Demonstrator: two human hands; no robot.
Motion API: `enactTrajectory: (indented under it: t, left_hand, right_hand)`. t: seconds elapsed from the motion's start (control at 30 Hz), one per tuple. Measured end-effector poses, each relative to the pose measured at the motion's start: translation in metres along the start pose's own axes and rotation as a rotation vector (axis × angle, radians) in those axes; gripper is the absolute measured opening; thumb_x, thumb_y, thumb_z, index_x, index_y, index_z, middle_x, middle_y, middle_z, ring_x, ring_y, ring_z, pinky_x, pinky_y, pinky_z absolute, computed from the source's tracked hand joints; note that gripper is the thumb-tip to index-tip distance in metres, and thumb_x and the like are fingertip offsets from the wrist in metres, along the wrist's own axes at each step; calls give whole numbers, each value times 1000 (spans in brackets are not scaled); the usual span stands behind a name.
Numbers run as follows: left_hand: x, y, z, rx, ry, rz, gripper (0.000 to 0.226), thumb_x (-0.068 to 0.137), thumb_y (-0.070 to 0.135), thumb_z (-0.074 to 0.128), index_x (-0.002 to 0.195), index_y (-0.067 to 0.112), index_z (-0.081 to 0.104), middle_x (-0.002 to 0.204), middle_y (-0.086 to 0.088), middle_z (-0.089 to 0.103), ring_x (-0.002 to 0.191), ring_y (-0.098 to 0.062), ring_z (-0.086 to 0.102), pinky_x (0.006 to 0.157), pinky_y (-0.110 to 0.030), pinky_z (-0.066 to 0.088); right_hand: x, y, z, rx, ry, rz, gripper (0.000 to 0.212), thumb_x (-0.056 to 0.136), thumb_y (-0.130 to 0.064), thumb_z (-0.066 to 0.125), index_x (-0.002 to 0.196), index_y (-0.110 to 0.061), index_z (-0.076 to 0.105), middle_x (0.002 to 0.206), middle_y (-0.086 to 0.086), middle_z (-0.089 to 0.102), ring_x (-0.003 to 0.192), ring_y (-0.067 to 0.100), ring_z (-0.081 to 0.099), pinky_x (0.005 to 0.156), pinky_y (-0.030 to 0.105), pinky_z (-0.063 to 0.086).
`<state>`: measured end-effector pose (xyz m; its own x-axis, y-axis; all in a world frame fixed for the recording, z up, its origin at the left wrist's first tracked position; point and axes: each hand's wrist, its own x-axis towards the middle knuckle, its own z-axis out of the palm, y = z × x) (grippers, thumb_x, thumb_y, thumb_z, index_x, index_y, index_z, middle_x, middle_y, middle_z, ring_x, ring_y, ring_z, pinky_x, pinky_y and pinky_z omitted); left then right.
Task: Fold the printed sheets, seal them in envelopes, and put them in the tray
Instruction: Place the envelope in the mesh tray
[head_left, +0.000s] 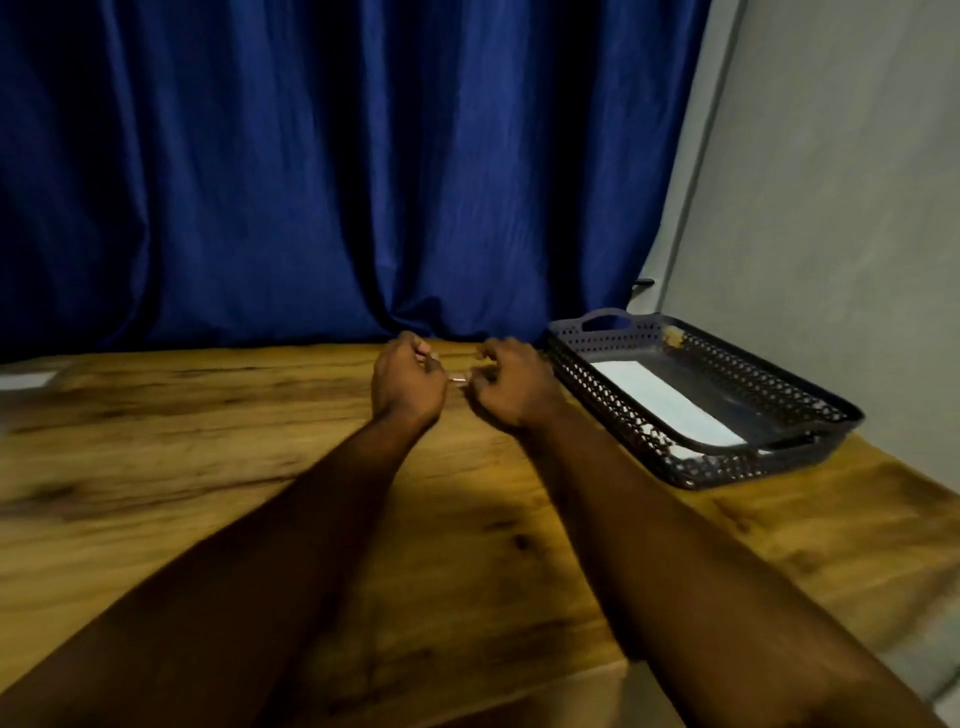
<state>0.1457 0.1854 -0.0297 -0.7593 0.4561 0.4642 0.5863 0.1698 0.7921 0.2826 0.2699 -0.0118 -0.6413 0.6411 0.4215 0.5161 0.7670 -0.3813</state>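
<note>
My left hand (408, 384) and my right hand (511, 387) are held out close together above the far side of the wooden table (208, 467), fingers curled. A small thin pale strip (458, 380) sits between their fingertips, and both hands seem to pinch it, one at each end. A dark perforated tray (779, 457) stands at the right of the table with a white envelope (667, 402) lying flat inside it. No printed sheet lies under my hands.
A white sheet of paper (26, 379) lies at the table's far left edge, blurred. A blue curtain (337, 182) hangs behind the table, and a grey wall (831, 208) stands close on the right behind the tray.
</note>
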Motion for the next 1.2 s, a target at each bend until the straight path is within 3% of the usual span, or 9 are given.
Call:
enactTrajectory:
  t: [0.17, 0.37, 0.53, 0.67, 0.87, 1.0, 1.07, 1.2]
  left_hand:
    - [46, -31, -29, 280, -90, 27, 18, 93, 20, 63, 110, 23, 59, 125, -9, 62, 120, -32, 55, 100, -46, 48]
    - [80, -55, -9, 387, -200, -47, 40, 96, 28, 66, 135, 28, 57, 138, -10, 59, 133, -34, 49, 105, -47, 37]
    - [90, -57, 13, 349, -176, -15, 16, 95, 35, 71, 111, 31, 70, 124, 1, 71, 126, -26, 57, 95, -40, 29]
    - [92, -52, 28, 329, -185, -1, 20, 96, 40, 72, 113, 31, 73, 123, 3, 73, 125, -24, 59, 92, -37, 28]
    - [84, -34, 59, 153, -330, 72, 15, 80, 55, 73, 86, 42, 70, 107, 18, 76, 112, -12, 66, 105, -47, 45]
    - [77, -23, 70, 212, -369, 104, 12, 89, 45, 72, 98, 38, 74, 111, 17, 74, 118, -14, 63, 107, -48, 38]
    - [76, -23, 72, 224, -368, 99, 11, 90, 46, 72, 95, 36, 73, 108, 17, 74, 116, -14, 62, 105, -47, 37]
    - [72, -23, 70, 237, -377, 96, 8, 89, 44, 75, 91, 36, 73, 106, 18, 73, 116, -14, 61, 97, -44, 35]
  right_hand:
    - [13, 14, 32, -58, 18, 24, 34, 91, -33, 68, 124, -23, 66, 126, 8, 64, 120, 33, 59, 103, 45, 50]
    - [28, 24, 35, -131, 7, 52, 34, 96, -41, 62, 127, -30, 68, 136, 5, 59, 133, 31, 47, 107, 50, 42]
    - [36, 34, 40, -77, -4, 43, 25, 99, -38, 62, 121, -35, 74, 130, -1, 65, 130, 28, 48, 106, 51, 37]
    - [39, 36, 41, -56, -8, 33, 24, 100, -38, 62, 121, -39, 74, 130, -4, 66, 129, 26, 50, 108, 49, 36]
    - [42, 43, 45, -6, -5, -23, 28, 97, -38, 66, 123, -42, 76, 128, -5, 71, 125, 27, 59, 108, 47, 45]
    - [43, 51, 43, 10, -24, -14, 30, 97, -37, 65, 124, -44, 75, 131, -4, 69, 129, 26, 56, 111, 52, 43]
    - [44, 56, 43, 25, -17, 20, 28, 97, -38, 65, 122, -46, 75, 131, -6, 69, 130, 25, 56, 111, 57, 42]
    - [45, 58, 42, 35, 6, 57, 28, 97, -35, 65, 121, -44, 76, 133, -6, 69, 134, 26, 54, 112, 54, 39]
